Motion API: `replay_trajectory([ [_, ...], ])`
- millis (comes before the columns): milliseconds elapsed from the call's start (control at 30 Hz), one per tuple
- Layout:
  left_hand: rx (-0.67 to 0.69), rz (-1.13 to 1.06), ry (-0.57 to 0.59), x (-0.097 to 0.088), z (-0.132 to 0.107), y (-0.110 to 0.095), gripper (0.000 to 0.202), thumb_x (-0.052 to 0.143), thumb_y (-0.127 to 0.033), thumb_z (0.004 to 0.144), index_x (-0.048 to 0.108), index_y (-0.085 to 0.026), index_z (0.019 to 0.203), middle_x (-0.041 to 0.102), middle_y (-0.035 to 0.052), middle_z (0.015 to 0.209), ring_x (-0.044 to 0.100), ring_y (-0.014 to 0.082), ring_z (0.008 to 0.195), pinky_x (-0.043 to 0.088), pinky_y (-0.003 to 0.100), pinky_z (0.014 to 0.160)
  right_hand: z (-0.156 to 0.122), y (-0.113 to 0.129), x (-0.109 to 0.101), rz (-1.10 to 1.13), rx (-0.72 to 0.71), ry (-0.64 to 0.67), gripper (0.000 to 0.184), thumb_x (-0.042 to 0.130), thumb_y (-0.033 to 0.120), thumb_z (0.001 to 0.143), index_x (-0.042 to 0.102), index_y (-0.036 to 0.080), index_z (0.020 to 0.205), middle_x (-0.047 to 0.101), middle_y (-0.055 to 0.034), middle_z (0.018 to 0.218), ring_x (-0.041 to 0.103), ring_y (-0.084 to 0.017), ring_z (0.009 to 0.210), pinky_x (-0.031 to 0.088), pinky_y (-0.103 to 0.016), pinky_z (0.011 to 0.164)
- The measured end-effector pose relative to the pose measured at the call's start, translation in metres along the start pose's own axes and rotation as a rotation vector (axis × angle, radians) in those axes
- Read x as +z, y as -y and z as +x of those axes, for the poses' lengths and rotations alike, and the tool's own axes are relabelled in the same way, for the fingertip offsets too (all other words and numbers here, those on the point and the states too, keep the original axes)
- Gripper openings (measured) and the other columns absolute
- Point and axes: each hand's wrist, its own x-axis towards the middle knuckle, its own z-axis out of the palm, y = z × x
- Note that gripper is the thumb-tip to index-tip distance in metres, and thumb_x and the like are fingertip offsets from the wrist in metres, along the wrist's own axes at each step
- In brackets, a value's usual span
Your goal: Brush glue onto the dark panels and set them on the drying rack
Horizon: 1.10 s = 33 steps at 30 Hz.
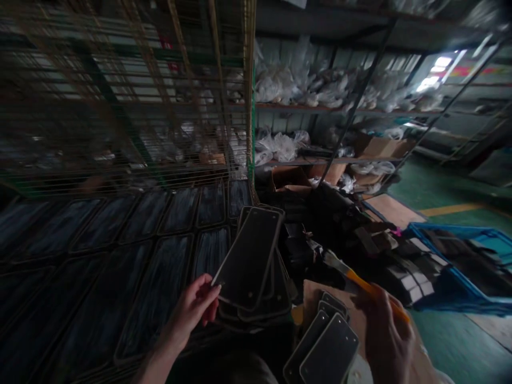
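Nearest the lens, the right hand (388,336) has its grip wrapped round the orange-handled brush (360,280), bristles pointing away. Left hand (196,304) pinches the big dark plate (252,256) by its near-left edge, over a stack of similar plates (280,301); can't tell if it's touching them. Edge-only hold looks smart, leaves the face free. I'd steady it before any brush contact, and mind those small plates (330,346) beside the wrist.
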Motion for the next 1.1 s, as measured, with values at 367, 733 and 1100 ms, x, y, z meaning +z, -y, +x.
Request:
replay_trajectory([
  [367, -0.048, -0.191, -0.019, -0.006, -0.004, 0.015, 0.045, 0.070, -0.056, 0.070, 0.051, -0.019, 0.088, 0.059, -0.0054, 0.053, 0.054, 0.0105, 0.040, 0.033, 0.015, 0.034, 0.031, 0.066, 0.168, -0.401, -0.562, 0.693, 0.025, 0.050, 0.040, 0.097, 0.062, 0.022, 0.111, 0.069, -0.0018, 0.084, 0.070, -0.017, 0.076, 0.054, -0.026, 0.070],
  [733, -0.018, -0.215, 0.037, -0.010, -0.003, 0.016, 0.038, 0.067, -0.053, 0.076, 0.050, -0.019, 0.082, 0.057, -0.0057, 0.053, 0.053, 0.0088, 0.039, 0.033, 0.014, 0.033, 0.022, 0.070, 0.184, -0.642, -0.760, 0.854, 0.021, 0.046, 0.032, 0.098, 0.061, 0.021, 0.108, 0.071, -0.0042, 0.094, 0.070, -0.018, 0.082, 0.052, -0.024, 0.067],
  [1100, 0.033, -0.220, 0.104, -0.013, 0.002, 0.022, 0.031, 0.062, -0.047, 0.082, 0.048, -0.019, 0.082, 0.058, -0.0052, 0.054, 0.054, 0.0093, 0.039, 0.035, 0.015, 0.033, -0.070, 0.102, 0.104, -0.601, -0.332, 1.200, 0.023, 0.049, 0.035, 0.098, 0.060, 0.027, 0.116, 0.068, -0.0001, 0.087, 0.066, -0.015, 0.074, 0.050, -0.022, 0.066],
])
